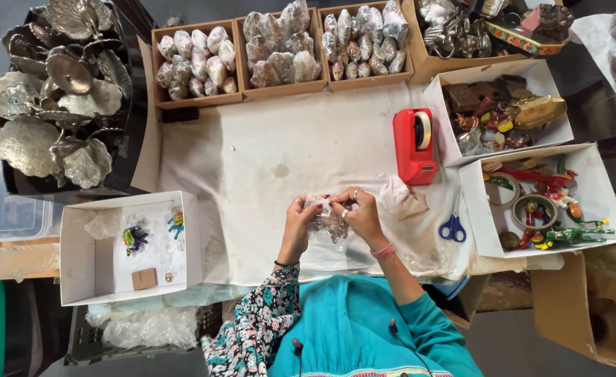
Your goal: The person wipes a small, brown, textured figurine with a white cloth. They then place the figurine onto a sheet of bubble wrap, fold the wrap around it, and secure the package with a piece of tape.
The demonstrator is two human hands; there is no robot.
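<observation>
Head view: left hand (299, 222) and right hand (361, 215) close together, both clamped on small item in bubble wrap (327, 222), held just above white table cloth (266, 160). Red tape dispenser (415, 145) near, up right; blue scissors (452, 227) right; white box (130, 246) with bright figurines left.

The white cloth (280, 160) in the frame's middle lies open; brown boxes (280, 52) above, the red tape dispenser (414, 146) and scissors (453, 227) at right block passage.
</observation>
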